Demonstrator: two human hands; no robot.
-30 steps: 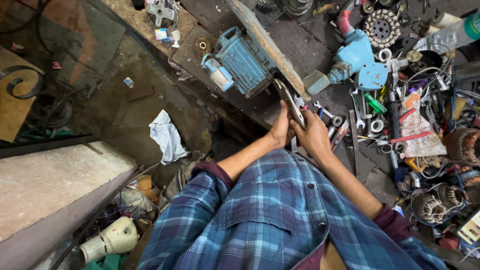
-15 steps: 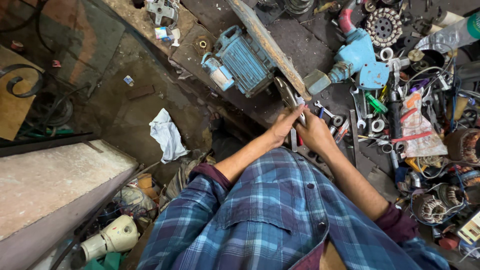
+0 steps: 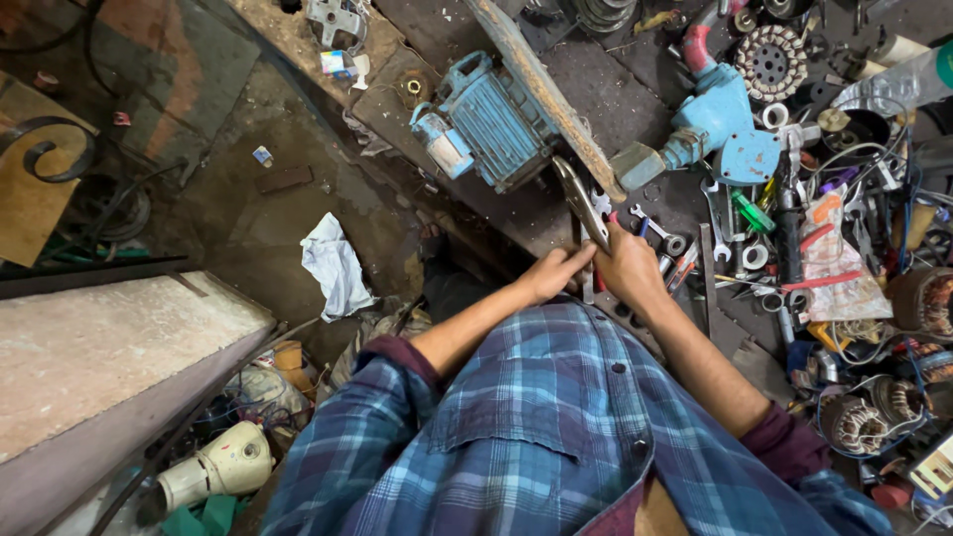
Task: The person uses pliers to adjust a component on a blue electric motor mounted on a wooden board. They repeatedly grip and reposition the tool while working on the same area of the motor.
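Both of my hands meet at the front edge of a cluttered workbench. My right hand [image 3: 629, 268] grips the handles of a pair of metal pliers [image 3: 580, 199], whose jaws point up toward a blue electric motor [image 3: 494, 124]. My left hand [image 3: 557, 273] closes on the lower end of the same pliers, just left of the right hand. A wooden strip [image 3: 548, 91] lies diagonally beside the motor. Blue plaid sleeves cover my upper arms.
A blue pump body [image 3: 720, 129], wrenches [image 3: 660, 230], metal rings, a stator [image 3: 777, 60] and wire coils crowd the bench's right side. A white rag [image 3: 336, 268] lies on the dirty floor at left, beside a stone slab [image 3: 99, 347] and a cream plastic part [image 3: 223, 467].
My hands have dropped slightly and drawn closer to my body while keeping hold of the pliers. The left hand has shifted lower on the handles.
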